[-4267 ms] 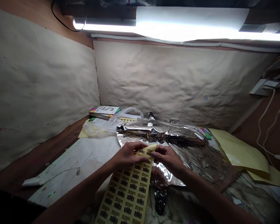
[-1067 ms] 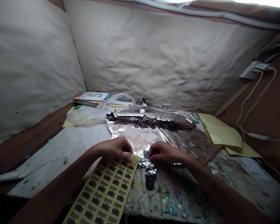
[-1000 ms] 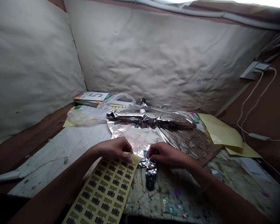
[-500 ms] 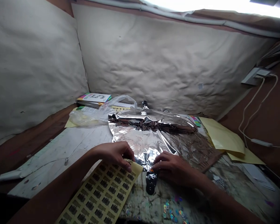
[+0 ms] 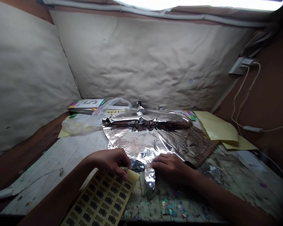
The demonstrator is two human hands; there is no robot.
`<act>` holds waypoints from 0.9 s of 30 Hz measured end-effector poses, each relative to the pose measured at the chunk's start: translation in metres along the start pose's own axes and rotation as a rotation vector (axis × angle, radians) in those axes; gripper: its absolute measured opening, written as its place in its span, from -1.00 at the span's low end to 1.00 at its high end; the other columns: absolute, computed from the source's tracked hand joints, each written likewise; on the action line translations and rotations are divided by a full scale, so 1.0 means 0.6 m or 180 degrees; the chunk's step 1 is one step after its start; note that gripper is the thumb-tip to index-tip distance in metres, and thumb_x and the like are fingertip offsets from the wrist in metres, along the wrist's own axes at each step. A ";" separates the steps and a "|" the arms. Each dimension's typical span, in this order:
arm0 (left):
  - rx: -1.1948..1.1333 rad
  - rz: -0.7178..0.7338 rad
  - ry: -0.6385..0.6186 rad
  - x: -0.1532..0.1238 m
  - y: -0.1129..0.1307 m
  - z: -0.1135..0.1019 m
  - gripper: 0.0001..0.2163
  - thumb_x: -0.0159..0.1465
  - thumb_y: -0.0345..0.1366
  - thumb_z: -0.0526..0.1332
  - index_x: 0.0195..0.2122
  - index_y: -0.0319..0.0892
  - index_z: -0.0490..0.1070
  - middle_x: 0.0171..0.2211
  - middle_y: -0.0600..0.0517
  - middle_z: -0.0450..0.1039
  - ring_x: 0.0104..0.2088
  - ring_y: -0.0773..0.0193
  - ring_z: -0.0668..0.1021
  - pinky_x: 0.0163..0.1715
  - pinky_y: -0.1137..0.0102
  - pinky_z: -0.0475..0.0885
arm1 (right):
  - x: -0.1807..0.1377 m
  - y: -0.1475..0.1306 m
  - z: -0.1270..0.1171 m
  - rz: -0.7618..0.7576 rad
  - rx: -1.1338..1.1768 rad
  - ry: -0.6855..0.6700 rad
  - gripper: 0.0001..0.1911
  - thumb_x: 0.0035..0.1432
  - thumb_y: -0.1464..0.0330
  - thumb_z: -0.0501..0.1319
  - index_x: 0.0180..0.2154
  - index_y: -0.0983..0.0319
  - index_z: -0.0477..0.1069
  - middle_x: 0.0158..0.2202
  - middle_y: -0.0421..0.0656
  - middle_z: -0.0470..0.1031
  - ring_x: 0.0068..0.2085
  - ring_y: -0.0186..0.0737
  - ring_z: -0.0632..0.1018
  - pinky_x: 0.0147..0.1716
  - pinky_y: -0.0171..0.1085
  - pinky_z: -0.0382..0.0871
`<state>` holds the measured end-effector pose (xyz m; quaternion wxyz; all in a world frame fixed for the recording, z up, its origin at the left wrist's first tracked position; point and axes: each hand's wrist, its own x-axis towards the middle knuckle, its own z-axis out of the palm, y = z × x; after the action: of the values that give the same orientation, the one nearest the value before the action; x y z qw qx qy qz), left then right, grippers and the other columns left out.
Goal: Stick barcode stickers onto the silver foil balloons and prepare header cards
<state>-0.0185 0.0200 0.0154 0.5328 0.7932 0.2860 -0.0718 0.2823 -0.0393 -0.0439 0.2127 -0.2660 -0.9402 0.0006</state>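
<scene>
My left hand is closed on the top edge of a yellow sheet of barcode stickers, thumb on the front. The sheet slants down towards the table's front edge. A large silver foil balloon, flat and wrinkled, lies across the table ahead of both hands. My right hand is low over its near end, its curled fingers at the narrow neck. A shiny silver tail of the balloon points towards me between my hands. The right fingertips are partly hidden against the foil.
A clear plastic bag and a stack of printed cards are at the back left. Yellow sheets and white papers lie right. Shiny round bits dot the front. White cables hang from a wall socket.
The balloon's tail, dark before, now shows silver. Dark foil shows beside the neck. My left hand still holds the sticker sheet, and the whole view has shifted slightly.
</scene>
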 end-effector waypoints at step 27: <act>0.0848 0.0761 0.0491 0.032 0.011 0.037 -0.81 0.07 -0.33 0.38 -0.26 -0.13 0.57 0.36 0.01 0.04 -0.24 0.21 0.60 -0.37 0.44 0.39 | 0.082 0.070 -0.018 0.2518 0.3542 -0.0415 -0.70 -0.14 0.21 0.38 -0.53 0.30 0.42 -0.56 -0.28 0.35 -0.52 -0.42 0.23 -0.50 -0.37 0.03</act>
<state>0.0050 0.0059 0.0030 0.4044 0.8882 0.2177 0.0159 0.2695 0.0201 -0.0188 0.2446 -0.4399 -0.6430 0.5772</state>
